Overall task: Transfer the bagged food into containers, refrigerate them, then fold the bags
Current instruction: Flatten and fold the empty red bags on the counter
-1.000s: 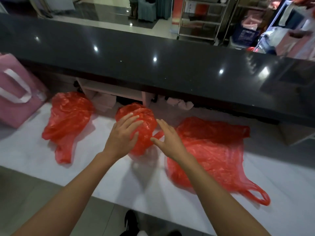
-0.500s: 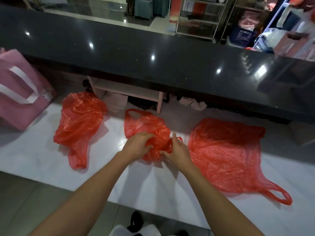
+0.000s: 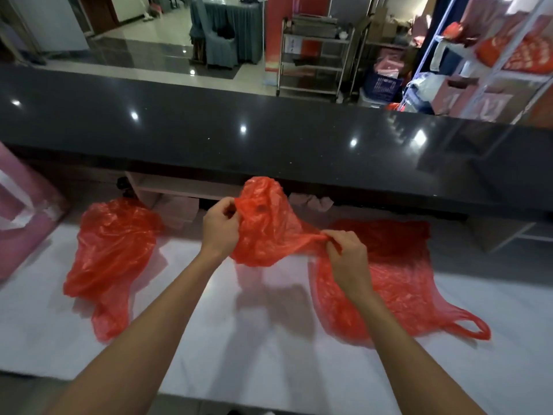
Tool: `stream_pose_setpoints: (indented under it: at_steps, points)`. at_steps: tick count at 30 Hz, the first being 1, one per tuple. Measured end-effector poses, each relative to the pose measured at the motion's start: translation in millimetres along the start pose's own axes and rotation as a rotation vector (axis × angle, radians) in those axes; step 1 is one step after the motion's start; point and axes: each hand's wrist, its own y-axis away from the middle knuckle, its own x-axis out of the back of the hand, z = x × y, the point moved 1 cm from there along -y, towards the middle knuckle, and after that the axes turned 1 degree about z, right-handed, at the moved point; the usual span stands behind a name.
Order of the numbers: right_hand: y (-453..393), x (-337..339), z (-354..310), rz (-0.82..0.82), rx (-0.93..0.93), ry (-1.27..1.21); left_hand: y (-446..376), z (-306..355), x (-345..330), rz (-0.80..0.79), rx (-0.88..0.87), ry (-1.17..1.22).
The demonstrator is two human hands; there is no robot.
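Note:
Three red plastic bags are on or over the white counter (image 3: 269,348). The middle bag (image 3: 266,229) hangs crumpled in the air above the counter. My left hand (image 3: 220,227) pinches its upper left edge, and my right hand (image 3: 347,253) grips a stretched corner of it on the right. A second bag (image 3: 110,253) lies loosely bunched at the left. The third bag (image 3: 404,283) is spread flat at the right, its handle loop pointing to the lower right; my right hand and forearm cover part of it.
A pink bag with white straps (image 3: 21,211) stands at the left edge. A raised black countertop (image 3: 269,139) runs across behind the white counter, with an open shelf (image 3: 185,187) under it. Racks and shelving stand beyond.
Both hands closed on the middle bag and lifted it off the counter, pulling it apart sideways. The other two bags lie as before.

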Motion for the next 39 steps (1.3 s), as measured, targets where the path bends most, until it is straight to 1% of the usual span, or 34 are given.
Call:
stream_pose_setpoints:
  at_steps: [3,5,8,11,13,16,17,19,21,24,26,29,31,33,35,38,39]
  points:
    - [-5,38,34,0.065,-0.075,0.058,-7,7,-9,0.064,0.064,0.108]
    - [0,61,62,0.066,-0.162,0.131,-6,13,-19,0.095,0.122,0.168]
    - [9,88,103,-0.003,-0.319,0.176,5,25,-41,0.071,0.136,0.169]
    - [15,108,125,-0.142,-0.382,0.134,21,42,-69,0.019,0.086,0.114]
    - [19,121,119,-0.18,-0.38,0.078,32,56,-87,-0.016,0.037,0.082]
    - [18,143,92,-0.089,-0.296,-0.11,53,77,-116,-0.11,-0.073,0.067]
    - [17,147,81,-0.082,-0.267,-0.183,62,84,-126,-0.138,-0.112,0.067]
    - [12,154,57,-0.146,-0.238,-0.329,79,100,-145,-0.19,-0.179,0.07]
    - [8,155,47,-0.186,-0.192,-0.36,96,115,-163,-0.231,-0.235,0.101]
    - [4,156,51,-0.129,-0.144,-0.412,114,131,-178,-0.268,-0.307,0.118]
    - [3,162,60,-0.072,-0.168,-0.425,118,131,-179,-0.289,-0.296,0.103]
    - [1,177,73,0.023,-0.202,-0.387,117,123,-172,-0.32,-0.21,0.066]
    - [0,184,82,0.075,-0.236,-0.431,119,118,-170,-0.319,-0.177,0.048]
    - [-1,188,89,0.128,-0.353,-0.52,123,114,-172,-0.289,-0.213,-0.008]
    - [0,192,94,0.137,-0.511,-0.581,128,111,-179,-0.298,-0.322,-0.13]
    - [8,198,112,0.094,-0.684,-0.588,142,103,-196,-0.377,-0.539,-0.431]
    - [13,197,120,0.077,-0.733,-0.586,147,97,-202,-0.4,-0.572,-0.538]
